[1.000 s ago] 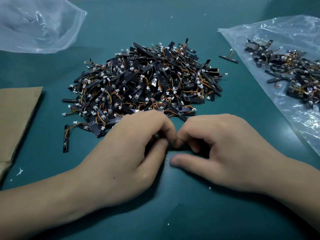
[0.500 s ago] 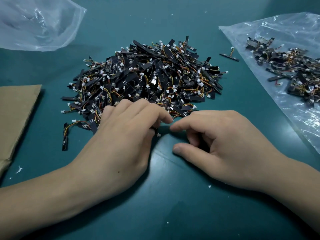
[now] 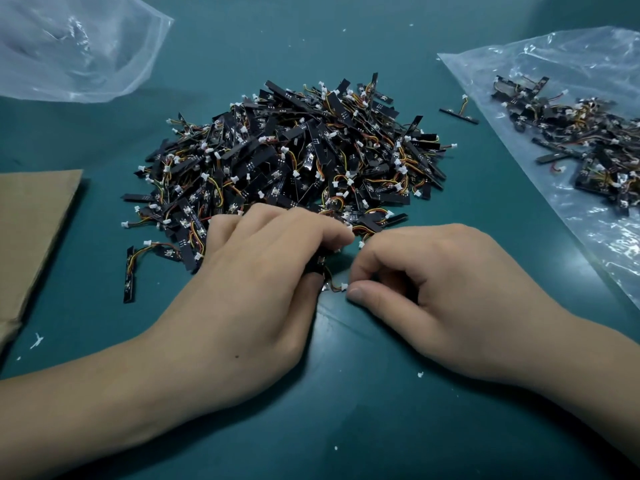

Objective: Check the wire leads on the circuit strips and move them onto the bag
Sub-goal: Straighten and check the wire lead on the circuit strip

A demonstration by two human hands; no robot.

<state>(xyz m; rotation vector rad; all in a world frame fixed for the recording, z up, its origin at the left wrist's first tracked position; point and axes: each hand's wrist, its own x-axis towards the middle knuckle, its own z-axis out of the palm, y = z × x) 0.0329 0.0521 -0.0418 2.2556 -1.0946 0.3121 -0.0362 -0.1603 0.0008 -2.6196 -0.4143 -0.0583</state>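
A large pile of black circuit strips [image 3: 294, 157] with orange-yellow wire leads and white connectors lies mid-table. My left hand [image 3: 256, 282] rests at the pile's near edge, its curled fingers and thumb holding one black circuit strip [image 3: 319, 263], which is mostly hidden under them. A short wire lead [image 3: 334, 287] runs from that strip to a white connector. My right hand [image 3: 450, 299], fingers curled, pinches that connector at its thumb tip. A clear plastic bag [image 3: 588, 220] lies flat at the right with several strips [image 3: 588, 140] on it.
One loose strip [image 3: 459, 116] lies between the pile and the bag. Another stray strip [image 3: 130, 275] sits left of my left hand. A crumpled clear bag [image 3: 69, 46] is at the back left, and brown cardboard [image 3: 31, 237] at the left edge. The tabletop is green.
Both hands reached up to the pile's near edge, then drew slightly back. A strip now shows in my left fingers, and its lead stretches to my right thumb.
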